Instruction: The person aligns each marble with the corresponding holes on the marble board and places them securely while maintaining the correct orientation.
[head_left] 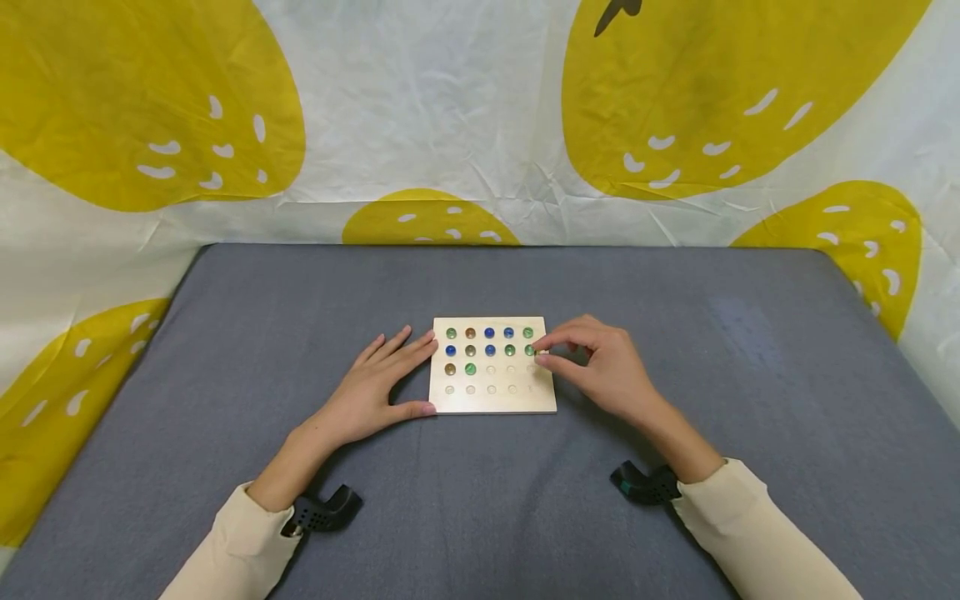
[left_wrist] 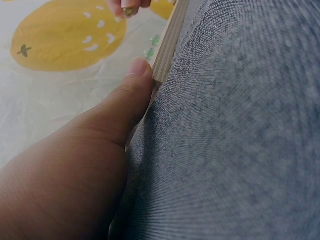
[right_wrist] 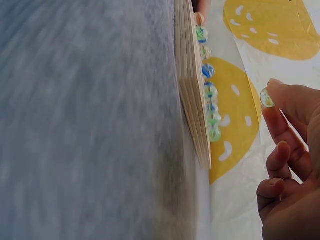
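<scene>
**Marble held over board**

Your right hand pinches a marble above the board's right edge. Your left hand, fingers straight, steadies the board on the counter. Next, seat the marble in an empty hole.

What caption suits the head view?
Left hand steadies a wooden board while right hand pinches a marble.
</scene>
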